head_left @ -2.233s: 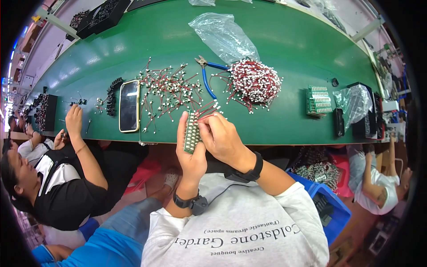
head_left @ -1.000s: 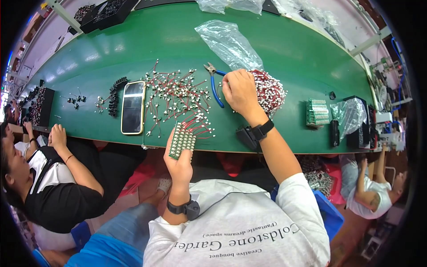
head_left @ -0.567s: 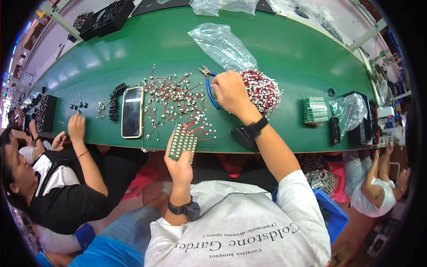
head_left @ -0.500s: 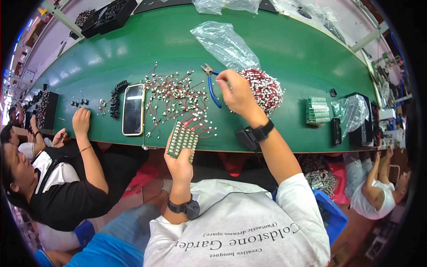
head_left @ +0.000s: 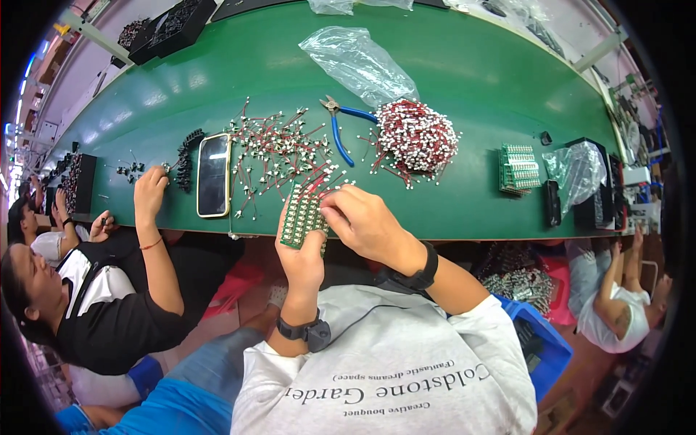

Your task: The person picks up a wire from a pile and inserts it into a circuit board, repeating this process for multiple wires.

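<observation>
My left hand [head_left: 303,267] grips a green circuit board panel [head_left: 299,221] with rows of small pale parts, its thumb over the lower right corner. Red wires with white connectors [head_left: 319,177] stick out from the panel's far end. At the panel's right edge, the fingers of my right hand [head_left: 370,225] are pinched together; whatever is between them is too small to make out. Beyond the panel lie scattered red wires with small connectors [head_left: 279,145]. A dense pile of white-tipped red wires [head_left: 417,138] sits to the right, beside blue-handled cutters [head_left: 339,134].
A phone [head_left: 214,176] lies left of the loose wires, next to a row of black parts [head_left: 185,161]. A clear plastic bag [head_left: 359,61] lies behind the pile. Stacked green boards [head_left: 519,168] stand at right. A co-worker's hand [head_left: 151,190] is at the left on the green table [head_left: 478,210].
My right hand has come from beside the wire pile down and left to the panel. The left hand keeps hold of the panel. The co-worker's hand has shifted right.
</observation>
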Motion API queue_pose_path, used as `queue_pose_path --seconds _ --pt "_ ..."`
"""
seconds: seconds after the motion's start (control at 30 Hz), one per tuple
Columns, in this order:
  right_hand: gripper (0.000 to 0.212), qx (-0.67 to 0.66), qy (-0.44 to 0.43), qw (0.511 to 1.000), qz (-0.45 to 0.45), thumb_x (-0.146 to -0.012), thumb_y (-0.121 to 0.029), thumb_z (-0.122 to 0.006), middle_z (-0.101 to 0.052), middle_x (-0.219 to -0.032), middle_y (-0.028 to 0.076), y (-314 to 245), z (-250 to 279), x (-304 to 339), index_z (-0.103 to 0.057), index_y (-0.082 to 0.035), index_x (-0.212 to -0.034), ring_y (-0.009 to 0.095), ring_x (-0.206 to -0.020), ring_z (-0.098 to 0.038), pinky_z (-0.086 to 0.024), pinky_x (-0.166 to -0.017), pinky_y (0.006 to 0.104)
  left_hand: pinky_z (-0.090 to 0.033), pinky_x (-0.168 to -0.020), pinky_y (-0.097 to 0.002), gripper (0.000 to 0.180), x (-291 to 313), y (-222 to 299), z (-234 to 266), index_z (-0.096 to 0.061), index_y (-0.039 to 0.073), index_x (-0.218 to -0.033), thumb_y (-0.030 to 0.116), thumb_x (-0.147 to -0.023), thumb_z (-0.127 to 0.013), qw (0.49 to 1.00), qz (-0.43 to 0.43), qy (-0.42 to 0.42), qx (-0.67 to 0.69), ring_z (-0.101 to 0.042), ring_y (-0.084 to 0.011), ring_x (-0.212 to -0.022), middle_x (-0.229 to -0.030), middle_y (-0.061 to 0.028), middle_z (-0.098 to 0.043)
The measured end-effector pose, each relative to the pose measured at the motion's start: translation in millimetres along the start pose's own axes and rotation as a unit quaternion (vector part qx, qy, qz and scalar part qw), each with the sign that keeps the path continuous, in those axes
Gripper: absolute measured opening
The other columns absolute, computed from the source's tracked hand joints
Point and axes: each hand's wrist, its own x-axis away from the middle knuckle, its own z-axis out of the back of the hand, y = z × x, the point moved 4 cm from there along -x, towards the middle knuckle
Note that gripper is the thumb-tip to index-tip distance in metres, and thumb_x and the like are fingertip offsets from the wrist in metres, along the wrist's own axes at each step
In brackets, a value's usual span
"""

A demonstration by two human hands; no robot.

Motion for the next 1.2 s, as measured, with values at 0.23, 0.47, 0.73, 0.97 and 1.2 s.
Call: queue_pose_path --seconds 0.23,0.47,0.73,0.97,1.2 --pt "0.01 0.017 0.021 0.999 0.019 -0.082 0.0 -0.068 -0.061 -0.08 0.015 4.3 -2.3 3.6 -0.062 0.003 -0.09 0.033 -0.069 -0.061 -0.05 -0.062 0.0406 -0.051 -0.084 -0.0228 0.064 3.8 -4.9 1.3 -0.04 -0.009 -0.144 -0.014 -0.08 -0.048 0.997 -0.014 -0.058 -0.04 -0.061 -0.011 -0.101 -0.121 -0.0096 -0.061" --pt "0.012 0.1 0.006 0.994 0.034 -0.079 0.001 -0.067 -0.06 -0.078 0.016 -2.7 -2.9 5.1 -0.059 0.0 -0.088 0.034 -0.072 -0.062 -0.052 -0.065 0.0423 -0.048 -0.094 -0.0252 0.062 6.0 -2.4 -5.0 -0.037 -0.008 -0.147 -0.014 -0.086 -0.048 0.992 -0.048 -0.086 -0.076 -0.059 -0.0119 -0.11 -0.13 -0.011 -0.059" --pt "0.01 0.168 -0.014 0.985 0.047 -0.081 -0.003 -0.066 -0.059 -0.076 0.014 -5.5 -6.3 6.0 -0.057 -0.001 -0.085 0.033 -0.072 -0.062 -0.052 -0.066 0.0416 -0.044 -0.101 -0.0279 0.062 4.8 5.8 -8.9 -0.036 -0.008 -0.147 -0.014 -0.087 -0.047 0.966 -0.109 -0.127 -0.199 -0.057 -0.0138 -0.117 -0.136 -0.0145 -0.058" --pt "0.012 0.131 -0.017 0.991 0.035 -0.079 0.0 -0.067 -0.061 -0.076 0.013 -2.8 -5.7 2.3 -0.058 -0.001 -0.085 0.032 -0.072 -0.063 -0.052 -0.064 0.0415 -0.046 -0.096 -0.0258 0.063 3.1 8.7 -6.6 -0.037 -0.007 -0.147 -0.014 -0.086 -0.045 0.955 -0.141 -0.141 -0.218 -0.058 -0.0118 -0.112 -0.133 -0.0136 -0.06" --pt "0.013 0.178 -0.007 0.984 0.024 -0.079 0.001 -0.069 -0.062 -0.077 0.014 4.8 -12.7 9.2 -0.06 0.0 -0.089 0.033 -0.071 -0.063 -0.052 -0.063 0.0414 -0.044 -0.1 -0.0264 0.062 6.5 1.7 0.8 -0.038 -0.009 -0.146 -0.015 -0.085 -0.043 0.975 -0.07 -0.138 -0.157 -0.056 -0.0142 -0.117 -0.136 -0.0115 -0.056"
